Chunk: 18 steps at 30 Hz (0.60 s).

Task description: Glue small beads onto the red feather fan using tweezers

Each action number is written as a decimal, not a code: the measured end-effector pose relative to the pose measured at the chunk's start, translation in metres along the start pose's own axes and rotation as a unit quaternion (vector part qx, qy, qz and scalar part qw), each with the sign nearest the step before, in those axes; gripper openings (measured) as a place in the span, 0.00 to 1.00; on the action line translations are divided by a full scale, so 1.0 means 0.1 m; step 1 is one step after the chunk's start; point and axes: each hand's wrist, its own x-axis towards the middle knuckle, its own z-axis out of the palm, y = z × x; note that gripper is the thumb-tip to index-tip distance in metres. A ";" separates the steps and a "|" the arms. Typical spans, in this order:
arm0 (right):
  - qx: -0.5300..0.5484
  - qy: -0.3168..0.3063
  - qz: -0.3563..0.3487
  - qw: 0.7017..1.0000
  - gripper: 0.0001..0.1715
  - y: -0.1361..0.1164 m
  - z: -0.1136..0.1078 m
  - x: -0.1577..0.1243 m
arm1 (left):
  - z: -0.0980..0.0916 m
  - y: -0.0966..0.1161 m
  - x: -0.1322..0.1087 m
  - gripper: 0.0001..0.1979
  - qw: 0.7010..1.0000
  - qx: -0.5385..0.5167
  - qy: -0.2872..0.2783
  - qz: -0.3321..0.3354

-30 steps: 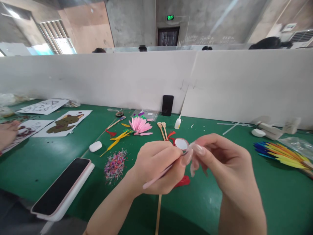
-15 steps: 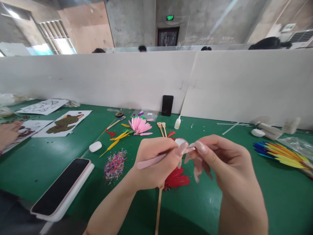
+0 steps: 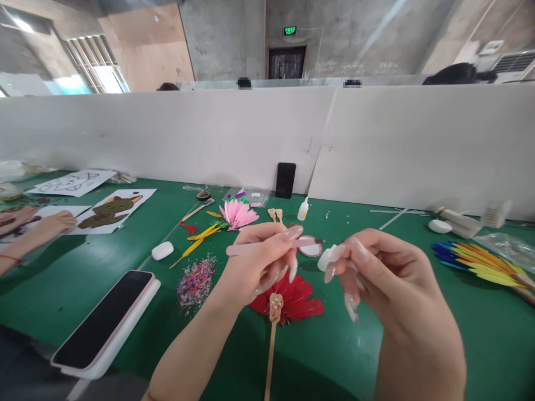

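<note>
In my left hand (image 3: 263, 259) is a slim pink tool (image 3: 246, 249) with a rounded end and a narrow dark tip pointing right; whether it is tweezers I cannot tell. My right hand (image 3: 380, 278) pinches a small white, slightly see-through piece (image 3: 324, 259) between thumb and fingers. The tool's tip is apart from that piece. Below both hands lies a fan of red feathers (image 3: 303, 303) on a wooden stick (image 3: 271, 356), with a beaded knob at its top. A round white disc with a red rim (image 3: 310, 249) shows behind the tool's tip.
Pink feathers (image 3: 238, 214), yellow feathers (image 3: 200, 239) and a heap of colourful bits (image 3: 195, 283) lie left. A glue bottle (image 3: 303, 209) and dark phone (image 3: 286, 180) stand behind. Multicoloured feathers (image 3: 480, 262) lie right. Another person's hands (image 3: 54, 225) are over drawings at far left.
My hands have moved apart, and the tool's tip has come away from my right fingers, pointing upward more. The red fan's knob now shows. At far left, the other person's second hand has appeared.
</note>
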 end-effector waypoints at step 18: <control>-0.003 -0.025 0.023 0.999 0.17 -0.01 0.03 -0.04 | 0.14 0.06 -0.11 0.08 0.860 0.391 0.019 0.327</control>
